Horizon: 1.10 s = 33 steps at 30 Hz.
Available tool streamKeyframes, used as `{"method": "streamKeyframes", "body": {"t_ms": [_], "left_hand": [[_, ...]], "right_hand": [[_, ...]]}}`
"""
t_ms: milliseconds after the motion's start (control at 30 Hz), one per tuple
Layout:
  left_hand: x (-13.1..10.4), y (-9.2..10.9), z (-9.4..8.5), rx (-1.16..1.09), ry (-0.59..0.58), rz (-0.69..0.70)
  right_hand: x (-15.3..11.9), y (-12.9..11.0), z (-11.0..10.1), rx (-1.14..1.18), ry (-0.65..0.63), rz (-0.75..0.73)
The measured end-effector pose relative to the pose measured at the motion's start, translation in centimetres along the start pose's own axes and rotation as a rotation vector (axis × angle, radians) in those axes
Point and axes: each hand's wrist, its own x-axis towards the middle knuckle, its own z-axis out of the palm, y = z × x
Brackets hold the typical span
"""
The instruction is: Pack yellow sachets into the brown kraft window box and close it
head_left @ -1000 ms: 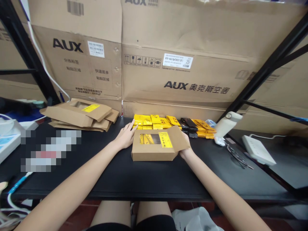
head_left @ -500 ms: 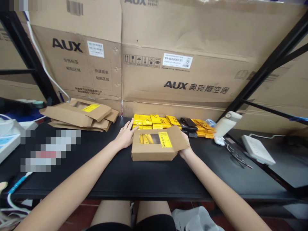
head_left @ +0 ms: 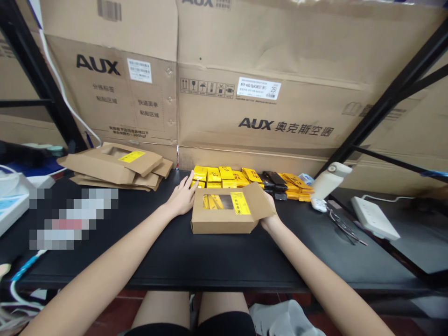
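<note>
The small kraft box (head_left: 224, 212) with a clear window and a yellow label sat on the black table (head_left: 210, 261), straight in front of the person and just short of the row of yellow packets (head_left: 224, 176). Through the window a few yellow packets already showed inside.

The left hand (head_left: 182, 198) lay at the box's left end, fingers spread flat and loose, their tips reaching past the box's far-left corner toward the nearest packets — touching the box side, it seemed, but gripping nothing. The right hand (head_left: 268, 212) was at the box's right end, mostly hidden behind the raised side flap (head_left: 261, 203); it appeared to hold that flap from behind, though how tightly the fingers closed could not be told.

Judged from this, the step in hand was the filling or closing of the box: the right flap stood open and the left hand was on its way between the box and the packet row. A next move would call for steadying the box with one hand while the other either drew a packet from the row behind it or folded the flap down — a light touch, since the thin card would buckle easily.

Left of the box and farther back lay a stack of flat boxes (head_left: 115, 165) of the same kind. Right of the box stood a white handheld device (head_left: 329, 182), with a white adapter block (head_left: 374, 217) beyond it.
</note>
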Motion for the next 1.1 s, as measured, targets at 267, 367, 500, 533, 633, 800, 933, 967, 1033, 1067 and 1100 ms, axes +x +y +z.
{"method": "streamKeyframes", "body": {"t_ms": [267, 367, 500, 533, 633, 800, 933, 967, 1033, 1067, 1100], "left_hand": [[-0.1, 0.2, 0.0, 0.009, 0.055, -0.062], [-0.2, 0.3, -0.1, -0.002, 0.078, -0.123], [-0.1, 0.1, -0.3, 0.002, 0.078, -0.199], [-0.1, 0.0, -0.4, 0.006, 0.073, -0.211], [-0.1, -0.2, -0.5, 0.008, 0.065, -0.239], [0.0, -0.4, -0.4, 0.037, 0.043, -0.262], [0.4, -1.0, 0.1, -0.005, 0.02, -0.27], [0.5, -1.2, 0.2, -0.028, 0.015, -0.271], [0.7, -1.6, 0.5, -0.07, 0.023, -0.278], [0.8, -1.7, 0.6, -0.09, 0.033, -0.285], [0.8, -1.9, 0.7, -0.111, 0.048, -0.296]], "right_hand": [[-0.2, -0.1, 0.2, -0.007, -0.002, -0.008], [-0.1, 0.0, 0.0, -0.029, -0.015, -0.016], [0.1, 0.1, -0.3, -0.081, -0.04, -0.072], [0.1, 0.1, -0.3, -0.093, -0.045, -0.081], [0.0, 0.1, -0.3, -0.091, -0.052, -0.09], [-0.1, -0.1, -0.1, -0.049, -0.043, -0.048], [-0.2, -0.2, 0.1, -0.029, -0.02, -0.002], [-0.2, -0.2, 0.1, -0.029, -0.019, -0.003], [-0.2, -0.2, 0.1, -0.034, -0.016, -0.012], [-0.2, -0.2, 0.1, -0.04, -0.019, -0.021], [-0.1, -0.2, 0.0, -0.048, -0.025, -0.029]]}}
